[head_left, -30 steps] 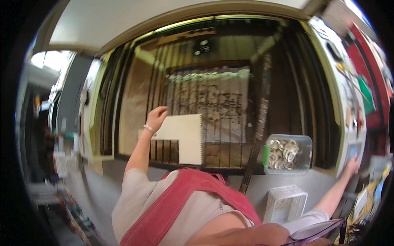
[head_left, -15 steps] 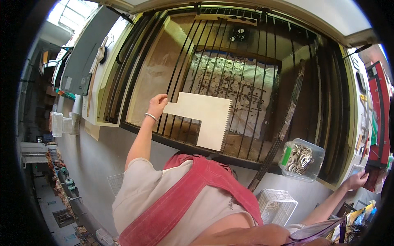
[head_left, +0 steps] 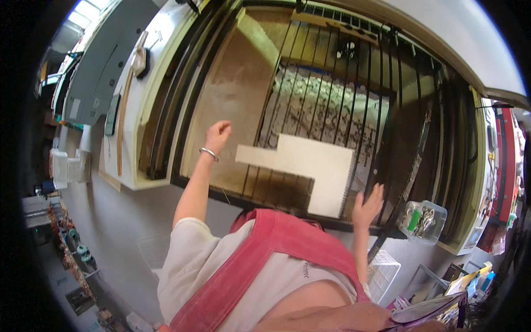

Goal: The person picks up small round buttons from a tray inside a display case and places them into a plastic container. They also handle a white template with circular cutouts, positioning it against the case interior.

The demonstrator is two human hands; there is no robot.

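A cream flat sheet [head_left: 326,171], L-shaped with a narrow tab and one finely toothed edge, lies over the dark slats [head_left: 301,110] of a wide machine bed. My left hand [head_left: 218,136], with a bracelet at the wrist, hovers left of the tab and apart from it. Its fingers are curled in; whether they hold anything small is hidden. Beside the toothed edge, my right hand [head_left: 369,206] is open with fingers stretched out. Below the slats, many small round pieces [head_left: 310,91] lie on a pale sheet.
At the right front corner stands a clear plastic tub [head_left: 428,224] of metal-looking rings. A white wire basket [head_left: 383,276] is beneath it. The machine's raised lid [head_left: 453,39] arches over the far side. A brush [head_left: 141,61] lies on the left ledge.
My right hand has come in from the far right to the sheet's toothed edge. My left hand has left the tab. The head view has shifted and tilted.
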